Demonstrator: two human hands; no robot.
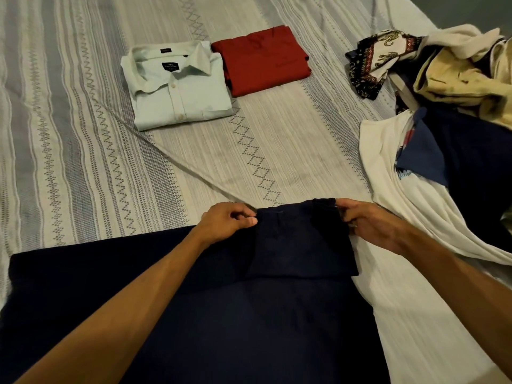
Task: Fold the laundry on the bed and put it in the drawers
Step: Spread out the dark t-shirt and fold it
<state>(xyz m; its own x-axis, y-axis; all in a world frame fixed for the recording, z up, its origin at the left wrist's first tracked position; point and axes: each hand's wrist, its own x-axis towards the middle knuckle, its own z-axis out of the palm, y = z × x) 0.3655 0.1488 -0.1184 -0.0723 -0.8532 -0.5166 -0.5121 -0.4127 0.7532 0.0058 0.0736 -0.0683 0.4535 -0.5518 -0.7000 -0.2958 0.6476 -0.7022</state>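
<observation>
Both hands pinch a folded flap of the navy garment (249, 314) spread on the bed (83, 134): left hand (227, 223) at one corner, right hand (368, 225) at the other, fingers curled on cloth.

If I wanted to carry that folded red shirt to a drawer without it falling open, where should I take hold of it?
Probably by its two short sides, one hand from the left, one from the right, fingers slid under and thumbs on top. The red shirt lies flat as a neat rectangle, touching the white collared shirt, so a one-edge grip would likely let the layers unfold.
</observation>
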